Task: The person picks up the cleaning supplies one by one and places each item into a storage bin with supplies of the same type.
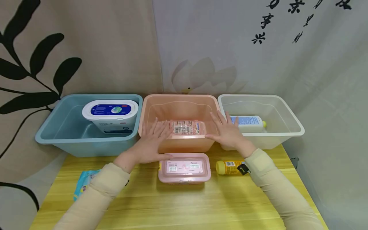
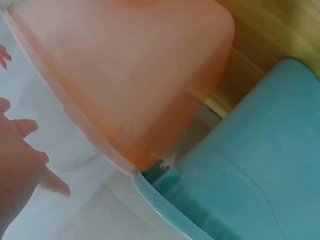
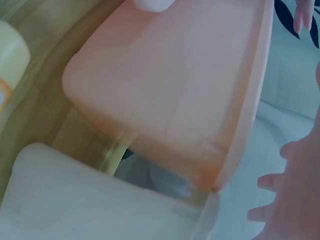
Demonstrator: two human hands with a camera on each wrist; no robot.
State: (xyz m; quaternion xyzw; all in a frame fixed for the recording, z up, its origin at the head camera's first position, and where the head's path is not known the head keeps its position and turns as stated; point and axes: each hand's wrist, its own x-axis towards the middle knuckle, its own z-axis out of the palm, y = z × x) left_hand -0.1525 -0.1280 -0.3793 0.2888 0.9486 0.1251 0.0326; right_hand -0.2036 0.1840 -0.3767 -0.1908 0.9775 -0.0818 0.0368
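Peach bin (image 1: pixel 187 145); left hand (image 1: pixel 150 142), right hand (image 1: pixel 230 134) near

Behind the table (image 1: pixel 184 207), whose top is yellow and wood-grained, hangs a pale backdrop (image 1: pixel 115 48), beige at left and greyish white at right. Black leaves (image 1: pixel 66 72) on curving stems mark the beige part; the other bears a faint lotus (image 1: pixel 202 72) and, higher up, black characters (image 1: pixel 266 20). Beyond the table's right edge shows a small dark object (image 1: pixel 294 162), too indistinct to name.

A peach bin (image 1: pixel 187 146) stands upright between the spread left hand (image 1: pixel 150 143) and right hand (image 1: pixel 229 134), a barcoded pink pack (image 1: pixel 185 127) lying inside; a closed pink box (image 1: pixel 184 169) rests flat in front
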